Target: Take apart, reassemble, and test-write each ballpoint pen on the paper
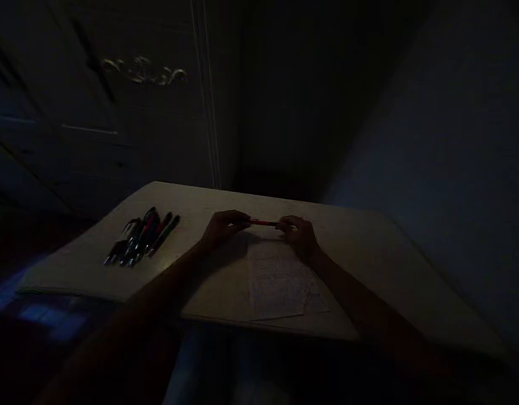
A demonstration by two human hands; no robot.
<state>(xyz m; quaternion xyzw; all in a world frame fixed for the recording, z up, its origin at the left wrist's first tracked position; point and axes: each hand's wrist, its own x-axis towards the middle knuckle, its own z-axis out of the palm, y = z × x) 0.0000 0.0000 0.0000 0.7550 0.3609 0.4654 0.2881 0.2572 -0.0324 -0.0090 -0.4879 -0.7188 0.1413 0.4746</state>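
A slim red pen [263, 223] lies level between my two hands, just beyond the top of a paper sheet. My left hand [225, 226] pinches its left end between thumb and fingers. At the other end, my right hand [299, 235] grips the pen's darker tip in the same way. Beneath and nearer to me is the white paper [278, 281], covered in faint writing or print, its lower right corner creased or torn. The dim light hides the finer detail of the pen.
A pile of several pens [143, 236] lies on the left part of the pale table [360, 247]. Behind stands a dark cabinet [158, 124] with ornate trim. A wall [445, 146] borders the table's right side. The room is very dark.
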